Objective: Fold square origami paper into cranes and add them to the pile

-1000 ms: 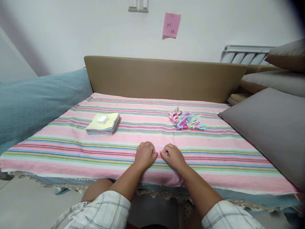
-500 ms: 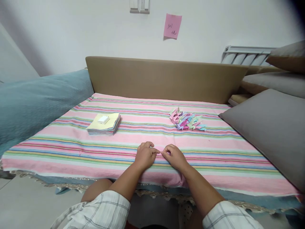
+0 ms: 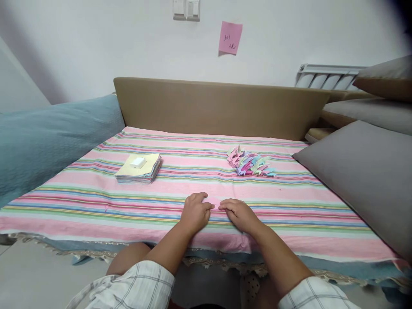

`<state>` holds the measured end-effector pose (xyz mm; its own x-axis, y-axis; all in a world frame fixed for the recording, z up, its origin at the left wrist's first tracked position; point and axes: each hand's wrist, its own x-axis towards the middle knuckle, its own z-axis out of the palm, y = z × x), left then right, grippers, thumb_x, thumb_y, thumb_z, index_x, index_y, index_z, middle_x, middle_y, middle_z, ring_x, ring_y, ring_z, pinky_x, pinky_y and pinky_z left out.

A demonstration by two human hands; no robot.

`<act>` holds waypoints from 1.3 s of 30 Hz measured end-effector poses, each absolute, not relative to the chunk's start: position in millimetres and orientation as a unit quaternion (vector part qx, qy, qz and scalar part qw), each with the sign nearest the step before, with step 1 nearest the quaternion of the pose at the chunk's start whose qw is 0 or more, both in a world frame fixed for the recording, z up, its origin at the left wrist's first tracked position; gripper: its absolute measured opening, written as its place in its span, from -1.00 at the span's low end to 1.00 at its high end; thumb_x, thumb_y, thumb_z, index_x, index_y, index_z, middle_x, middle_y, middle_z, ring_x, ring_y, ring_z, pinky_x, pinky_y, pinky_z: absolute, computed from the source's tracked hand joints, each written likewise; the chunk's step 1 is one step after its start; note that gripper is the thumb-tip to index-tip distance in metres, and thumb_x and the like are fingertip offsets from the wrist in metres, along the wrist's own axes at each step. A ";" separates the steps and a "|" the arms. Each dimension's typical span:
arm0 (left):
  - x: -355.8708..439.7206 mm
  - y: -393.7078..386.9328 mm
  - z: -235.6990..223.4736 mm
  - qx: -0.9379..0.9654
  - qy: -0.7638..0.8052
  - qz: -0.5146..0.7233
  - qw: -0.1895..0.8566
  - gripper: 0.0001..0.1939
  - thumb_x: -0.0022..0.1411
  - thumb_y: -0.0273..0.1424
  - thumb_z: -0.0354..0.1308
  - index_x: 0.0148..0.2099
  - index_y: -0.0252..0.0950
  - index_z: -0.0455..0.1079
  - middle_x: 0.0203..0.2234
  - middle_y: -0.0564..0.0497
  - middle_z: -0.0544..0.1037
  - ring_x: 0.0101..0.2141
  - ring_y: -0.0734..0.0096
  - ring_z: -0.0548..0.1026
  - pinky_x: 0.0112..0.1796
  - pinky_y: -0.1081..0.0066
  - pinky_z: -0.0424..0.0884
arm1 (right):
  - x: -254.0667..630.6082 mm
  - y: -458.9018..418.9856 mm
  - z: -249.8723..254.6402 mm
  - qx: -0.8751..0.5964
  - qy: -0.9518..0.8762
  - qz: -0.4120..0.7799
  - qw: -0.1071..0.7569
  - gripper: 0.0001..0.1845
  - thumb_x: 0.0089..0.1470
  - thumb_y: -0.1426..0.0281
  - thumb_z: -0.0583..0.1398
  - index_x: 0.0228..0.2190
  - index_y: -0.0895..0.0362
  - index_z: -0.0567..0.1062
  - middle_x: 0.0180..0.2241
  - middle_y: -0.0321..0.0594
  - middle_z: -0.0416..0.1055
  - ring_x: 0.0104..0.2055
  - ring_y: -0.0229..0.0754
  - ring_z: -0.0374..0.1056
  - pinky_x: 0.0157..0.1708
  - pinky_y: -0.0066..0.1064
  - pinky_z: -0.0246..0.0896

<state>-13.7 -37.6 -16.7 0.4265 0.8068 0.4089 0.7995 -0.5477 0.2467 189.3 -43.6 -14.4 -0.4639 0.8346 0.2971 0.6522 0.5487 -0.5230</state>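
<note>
Striped pink cloth (image 3: 80,206) covers a seat before a brown backrest (image 3: 219,107), with a white wall (image 3: 141,47) behind. Light switches (image 3: 186,10) are cut off by the top edge; a pink note (image 3: 230,38) reads "301" above a scrawl too small to make out. Gray cushions (image 3: 363,171) run out of view on the right, and darkness hides the upper right corner.

Near the front edge, a small pink paper (image 3: 212,201) lies between the two hands, its outline nearly lost against the cloth. The left hand (image 3: 195,210) has thumb and forefinger parted at the paper's side; its other fingers are partly hidden. The right hand (image 3: 240,214) reaches in with fingers close together; whether it pinches the paper I cannot tell.

Beyond, left, a white block (image 3: 138,162) sits on a paper stack (image 3: 149,171); right, folded paper pieces (image 3: 249,164) overlap too closely to count.
</note>
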 end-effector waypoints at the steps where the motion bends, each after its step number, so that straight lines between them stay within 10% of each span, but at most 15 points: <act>1: -13.5 -37.5 -16.6 0.845 0.476 0.245 0.006 -0.74 0.12 -0.45 0.09 -0.22 -0.05 0.53 -0.08 -0.03 0.42 -0.08 0.17 0.32 -0.09 0.15 0.24 | 189.3 -43.9 -15.3 -0.447 -0.840 0.162 0.261 -0.61 0.02 0.58 0.01 -0.22 0.04 0.54 -0.13 -0.22 0.47 -0.07 -0.17 0.34 -0.04 -0.25 0.21; 39: -23.0 -42.6 -15.2 0.842 0.461 0.280 0.022 -0.69 0.03 -0.56 0.10 -0.26 -0.09 0.55 0.07 -0.02 0.33 0.02 0.15 0.26 0.01 0.11 0.23 | 174.0 -57.6 -7.4 -0.505 -0.854 0.072 0.103 -0.52 0.13 0.54 0.02 -0.02 -0.19 0.37 -0.04 -0.25 0.29 -0.04 -0.14 0.16 -0.10 -0.33 0.01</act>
